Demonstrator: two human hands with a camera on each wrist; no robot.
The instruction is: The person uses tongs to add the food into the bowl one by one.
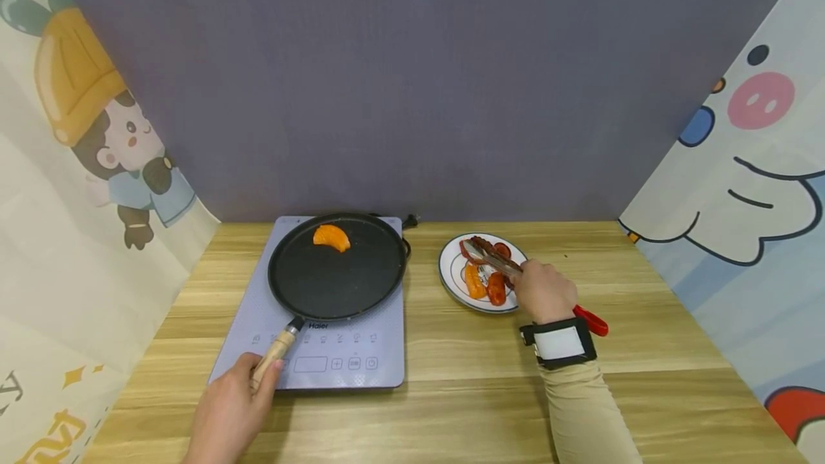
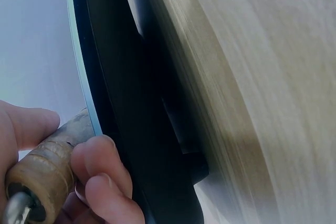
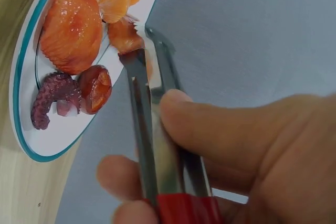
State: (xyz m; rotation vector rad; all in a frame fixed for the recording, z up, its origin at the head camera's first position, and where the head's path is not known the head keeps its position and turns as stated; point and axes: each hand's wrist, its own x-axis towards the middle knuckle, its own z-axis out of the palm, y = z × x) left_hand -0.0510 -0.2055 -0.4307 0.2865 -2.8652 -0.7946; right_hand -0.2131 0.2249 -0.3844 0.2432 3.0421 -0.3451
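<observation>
My left hand [image 1: 232, 399] grips the wooden handle [image 1: 276, 359] of a flat black frying pan [image 1: 335, 281], fingers curled round it in the left wrist view. An orange, curved food piece [image 1: 331, 237] lies near the pan's far rim. At the right, my right hand [image 1: 548, 292] holds metal tongs [image 1: 499, 260] with red handle ends, thumb pressed on one arm. The tong tips are at a reddish-orange food piece [image 3: 125, 35] over the white plate [image 1: 455, 286]; whether they clamp it firmly I cannot tell. Nearby on the plate lie an octopus tentacle [image 3: 55, 95] and other red and orange pieces.
The pan rests on a grey induction cooker [image 1: 380, 335] with a touch panel at its front. A black plug [image 1: 410, 221] lies behind it. The wooden table [image 1: 464, 399] meets a grey back panel [image 1: 412, 92], with cartoon-printed sheets on both sides.
</observation>
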